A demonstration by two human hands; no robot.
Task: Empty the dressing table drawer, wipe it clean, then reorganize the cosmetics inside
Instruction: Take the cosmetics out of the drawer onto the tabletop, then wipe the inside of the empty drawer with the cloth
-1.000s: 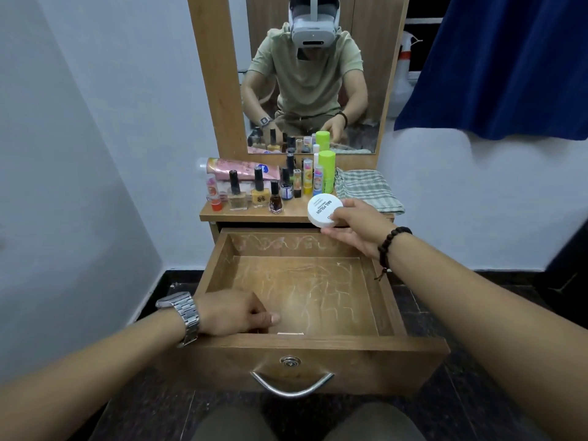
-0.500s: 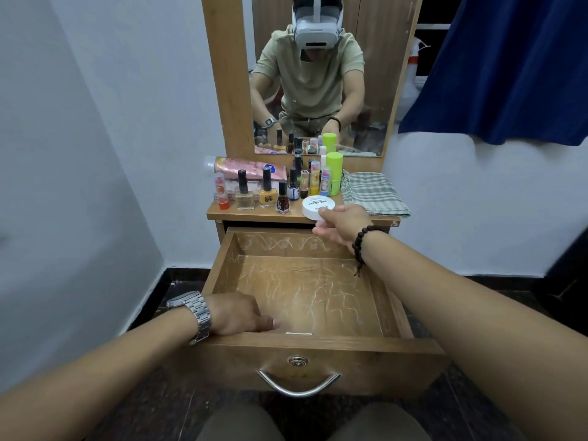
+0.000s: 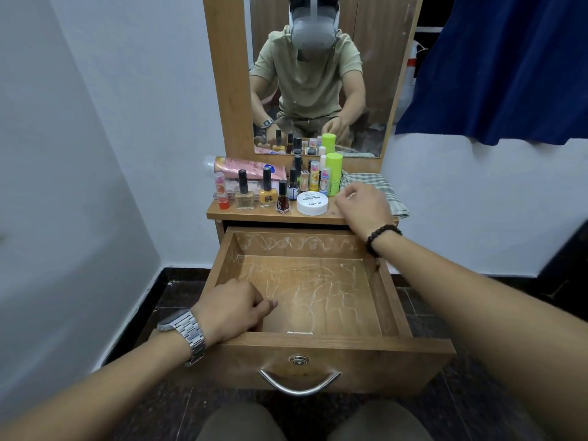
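The wooden drawer (image 3: 318, 348) is pulled out, with only white smears on its bottom and back wall. My left hand (image 3: 232, 308) rests on its front left corner, fingers curled inside, holding nothing. A white round nail polish remover tub (image 3: 312, 203) sits on the dressing table top (image 3: 254, 214). My right hand (image 3: 362, 203) hovers just right of the tub, fingers loosely bent, holding nothing. Several nail polish bottles (image 3: 266, 192), a pink tube (image 3: 248, 167) and a lime green container (image 3: 333, 173) stand behind the tub.
A folded checked cloth (image 3: 385, 189) lies at the right end of the table top, partly under my right hand. A mirror (image 3: 318, 74) rises behind. White walls close in on the left; a blue curtain (image 3: 502, 68) hangs at right. My knees show below the drawer handle (image 3: 299, 385).
My right hand set the white tub down on the table top and let go, then moved right toward the cloth. My left hand stayed on the drawer.
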